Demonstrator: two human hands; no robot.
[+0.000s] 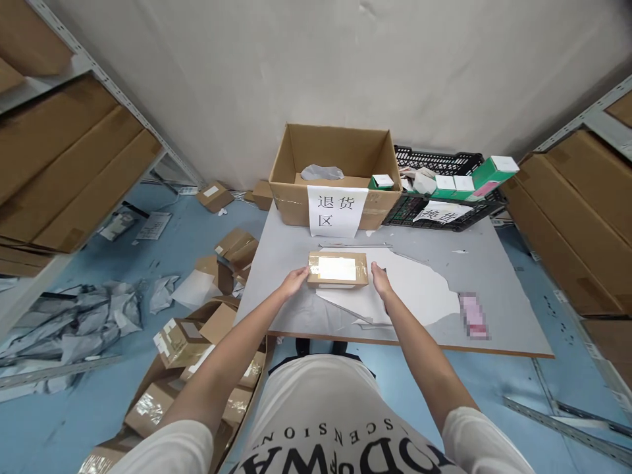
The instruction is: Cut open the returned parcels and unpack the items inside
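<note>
Left hand (295, 282) touches, its grip unclear, one end of a carton (338, 270), probably light, stiff, tape-slick and best held endwise; right hand (380, 280), closure unclear, flanks the opposite end.

A closed, taped brown cardboard box (338, 270), white label (336, 268) facing up, sits level over white paper (419, 289).

Parcel (337, 268) before carton (291, 205), crate (401, 212) right of carton
</note>
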